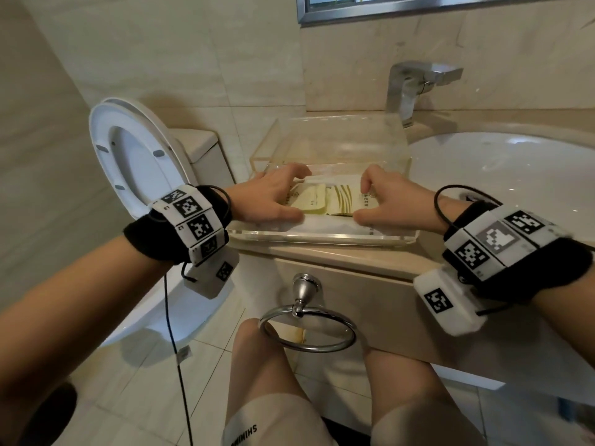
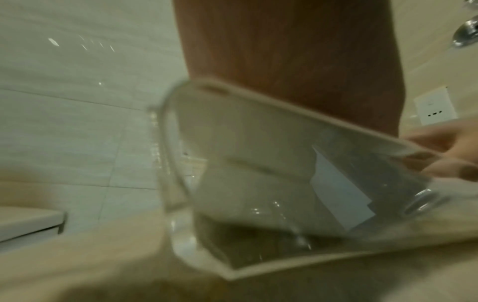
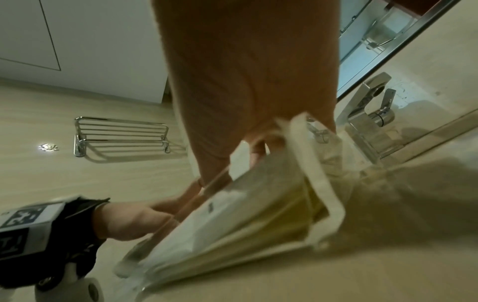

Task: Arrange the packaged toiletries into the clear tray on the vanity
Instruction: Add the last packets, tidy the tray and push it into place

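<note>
A clear acrylic tray (image 1: pixel 322 237) sits on the beige vanity between toilet and sink. Inside lie flat packaged toiletries: a pale yellow packet (image 1: pixel 310 202), a white packet with gold stripes (image 1: pixel 344 201) and a white one (image 1: pixel 325 225) beneath. My left hand (image 1: pixel 297 196) reaches in from the left, fingers curled over the packets and thumb at their near edge. My right hand (image 1: pixel 362 203) does the same from the right, pinching the striped packet. The right wrist view shows the packets (image 3: pixel 245 214) in the tray (image 3: pixel 318 173) and the left hand (image 3: pixel 129 220). The left wrist view of the tray (image 2: pixel 258 183) is blurred.
A second clear acrylic box (image 1: pixel 338 140) stands right behind the tray. A toilet with raised lid (image 1: pixel 138 156) is at left, the white basin (image 1: pixel 502 175) and chrome faucet (image 1: pixel 415 88) at right. A towel ring (image 1: pixel 306 323) hangs below the counter edge, above my knees.
</note>
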